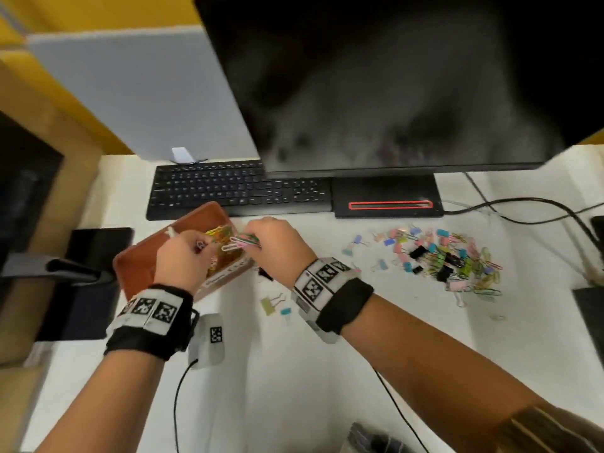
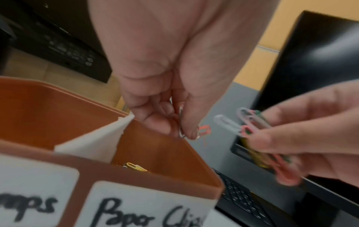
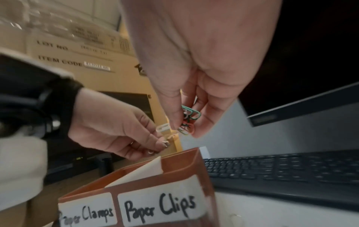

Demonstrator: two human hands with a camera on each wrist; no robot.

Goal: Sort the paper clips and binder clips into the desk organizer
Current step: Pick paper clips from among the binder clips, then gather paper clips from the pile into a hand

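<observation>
The brown desk organizer (image 1: 137, 266) stands left of centre, split by a white divider (image 2: 93, 142), with labels "Paper Clamps" and "Paper Clips" (image 3: 161, 205). Yellow paper clips (image 2: 134, 166) lie in its right compartment. My left hand (image 1: 198, 246) hovers over that compartment and pinches one paper clip (image 2: 204, 130) between thumb and fingers. Just to its right, my right hand (image 1: 251, 237) grips a bundle of coloured paper clips (image 1: 243, 241), seen close up as the bundle (image 3: 189, 116) over the organizer's far rim. A mixed pile of binder clips and paper clips (image 1: 451, 256) lies on the white desk at the right.
A black keyboard (image 1: 235, 191) and a monitor (image 1: 392, 93) on its stand sit behind the organizer. Two loose binder clips (image 1: 273, 304) lie near my right wrist. A small white device (image 1: 209, 338) with a cable lies near my left wrist, and cables (image 1: 523, 204) run at the far right.
</observation>
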